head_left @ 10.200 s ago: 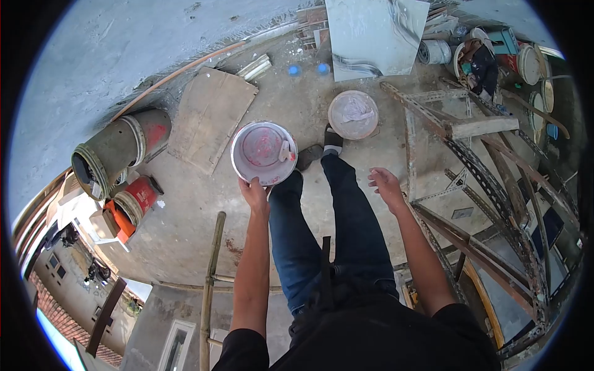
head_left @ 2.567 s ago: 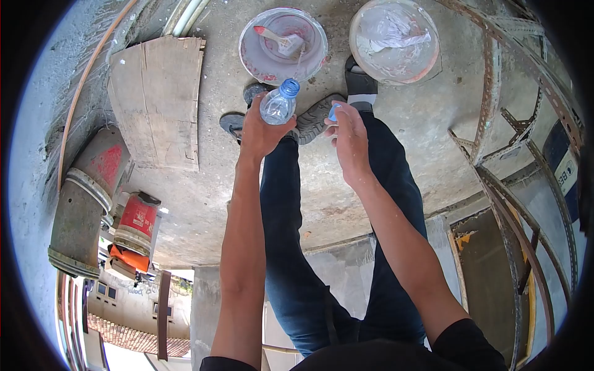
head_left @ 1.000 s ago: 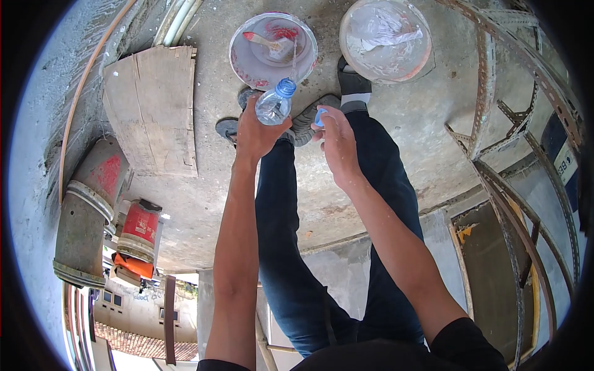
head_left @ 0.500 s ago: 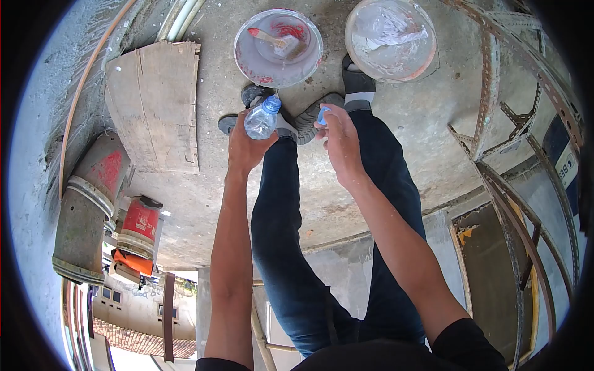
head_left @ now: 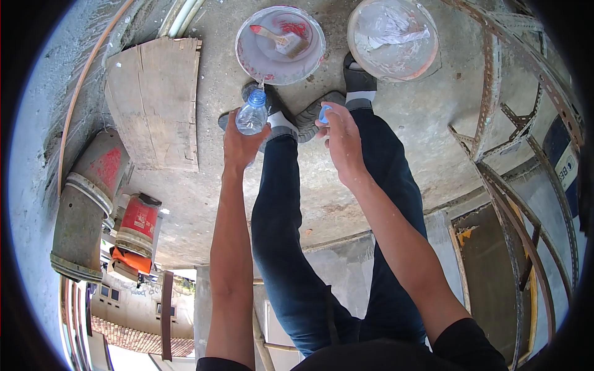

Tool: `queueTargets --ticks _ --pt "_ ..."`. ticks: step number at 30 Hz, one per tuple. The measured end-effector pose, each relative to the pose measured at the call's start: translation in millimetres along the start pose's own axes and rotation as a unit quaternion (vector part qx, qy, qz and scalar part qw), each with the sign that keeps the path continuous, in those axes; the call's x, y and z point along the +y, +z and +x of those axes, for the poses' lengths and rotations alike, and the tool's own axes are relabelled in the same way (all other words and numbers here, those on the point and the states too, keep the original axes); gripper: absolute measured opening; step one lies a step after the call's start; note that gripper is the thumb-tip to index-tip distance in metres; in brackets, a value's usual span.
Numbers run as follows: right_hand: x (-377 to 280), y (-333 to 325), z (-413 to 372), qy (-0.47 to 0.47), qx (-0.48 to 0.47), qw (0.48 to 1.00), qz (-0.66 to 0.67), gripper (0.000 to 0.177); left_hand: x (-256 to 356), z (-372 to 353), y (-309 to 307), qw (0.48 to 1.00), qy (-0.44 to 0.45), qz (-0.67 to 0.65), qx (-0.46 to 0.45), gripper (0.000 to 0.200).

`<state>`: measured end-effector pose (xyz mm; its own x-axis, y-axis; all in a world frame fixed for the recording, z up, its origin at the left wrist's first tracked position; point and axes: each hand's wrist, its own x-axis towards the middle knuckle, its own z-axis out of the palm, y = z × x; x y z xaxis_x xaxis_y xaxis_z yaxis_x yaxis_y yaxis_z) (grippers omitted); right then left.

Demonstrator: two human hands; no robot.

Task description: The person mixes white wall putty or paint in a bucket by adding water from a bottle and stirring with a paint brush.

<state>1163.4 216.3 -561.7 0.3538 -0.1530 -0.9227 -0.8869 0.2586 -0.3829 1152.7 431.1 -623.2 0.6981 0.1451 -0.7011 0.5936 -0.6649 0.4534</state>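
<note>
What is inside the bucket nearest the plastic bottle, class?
Inside the bucket is a paintbrush with a red-tipped handle, beside red smears. The surface directly beneath the paintbrush is covered, so it cannot be seen.

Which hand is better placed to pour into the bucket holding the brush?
Probably the left hand: it holds the uncapped bottle, pointed toward the bucket. The right hand has only the blue cap.

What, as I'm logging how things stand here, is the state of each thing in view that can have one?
Left hand, closed around the bottle
Clear bottle, uncapped; fill level unclear
Right hand, fingers closed on the cap
Blue cap, off the bottle
Stained bucket, open
Brush, lying inside that bucket
Whitish sheet, crumpled
</note>
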Motion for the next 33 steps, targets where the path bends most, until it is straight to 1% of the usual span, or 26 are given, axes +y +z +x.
queueTargets --ticks 2,5,8,14,17,23,26,29,32,33 --pt "0.7 -0.3 -0.3 -0.001 0.000 1.000 0.000 0.039 3.5 1.0 -3.2 1.000 -0.002 -0.010 -0.010 0.066" --pt "1.8 -0.5 -0.3 -0.004 0.000 1.000 0.000 0.039 -0.5 2.1 -2.0 1.000 0.004 -0.001 0.004 0.065" --pt "2.3 -0.7 0.0 -0.006 0.000 1.000 0.001 0.039 0.0 3.3 -4.0 1.000 -0.019 -0.017 -0.009 0.076" --pt "1.9 -0.3 -1.2 -0.004 -0.002 1.000 0.000 0.039 12.1 0.2 -7.6 0.999 -0.027 -0.015 -0.013 0.075" --pt "4.2 -0.8 -0.4 -0.008 -0.002 1.000 0.002 0.039 10.4 -0.3 -3.1 1.000 0.006 0.015 -0.003 0.068" --pt "1.4 -0.6 -1.4 -0.001 -0.002 1.000 -0.005 0.039 30.9 -4.5 0.2 0.999 0.002 0.017 -0.041 0.070" --pt "1.4 -1.4 -1.4 -0.004 -0.006 1.000 -0.004 0.041 33.1 -5.2 6.5 0.998 0.022 0.009 -0.050 0.070" --pt "0.9 -2.7 -1.1 -0.005 -0.011 1.000 -0.006 0.044 40.2 -4.5 12.5 0.998 0.040 0.015 -0.041 0.064" --pt "0.7 -2.7 -0.1 -0.003 -0.010 1.000 -0.009 0.043 45.5 -2.7 15.1 0.996 0.036 0.012 -0.078 0.070" --pt "1.1 -3.1 0.5 -0.004 -0.011 1.000 -0.008 0.043 46.0 -2.0 17.6 0.997 0.044 0.009 -0.064 0.068"
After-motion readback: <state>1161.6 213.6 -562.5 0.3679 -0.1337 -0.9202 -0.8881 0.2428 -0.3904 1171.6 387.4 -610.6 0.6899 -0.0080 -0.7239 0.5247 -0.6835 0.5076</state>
